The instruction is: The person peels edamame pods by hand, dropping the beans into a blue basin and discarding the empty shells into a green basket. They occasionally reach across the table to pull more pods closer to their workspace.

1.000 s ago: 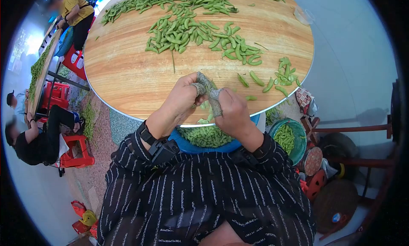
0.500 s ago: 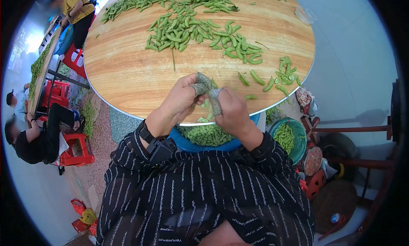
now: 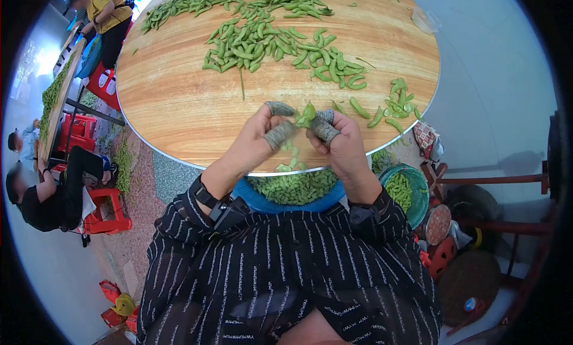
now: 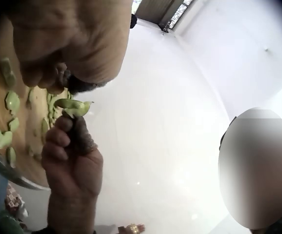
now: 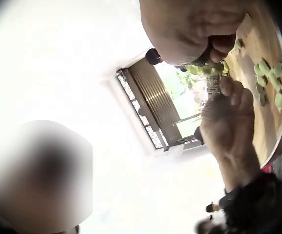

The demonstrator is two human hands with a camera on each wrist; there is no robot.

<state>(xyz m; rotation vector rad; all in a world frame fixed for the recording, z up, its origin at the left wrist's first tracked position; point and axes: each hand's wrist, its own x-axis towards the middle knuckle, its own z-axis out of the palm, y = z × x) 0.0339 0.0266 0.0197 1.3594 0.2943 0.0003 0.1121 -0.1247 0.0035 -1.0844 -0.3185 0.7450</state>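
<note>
In the head view my right hand [image 3: 343,139] pinches an edamame pod [image 3: 307,114] between thumb and index finger, both wrapped in grey tape. The pod looks split, its halves spread, in the left wrist view. My left hand [image 3: 255,136] is just left of it, wrapped thumb and index finger parted, the index tip close to the pod and the thumb blurred. Below the hands, pale green pieces [image 3: 292,165] lie at the table's near edge. Under that edge a blue basin [image 3: 250,197] holds many shelled beans [image 3: 292,188].
Loose pods [image 3: 361,108] and opened pods [image 3: 399,108] lie to the right on the round wooden table [image 3: 179,106]. Larger heaps of pods [image 3: 250,43] spread farther back. A green bucket [image 3: 425,202] of pods stands right. Other people sit at a table on the left, near red stools [image 3: 107,210].
The hands were close together on the pod; now they have drawn apart. My left thumb and index finger have spread, and the pod shows in my right fingers.
</note>
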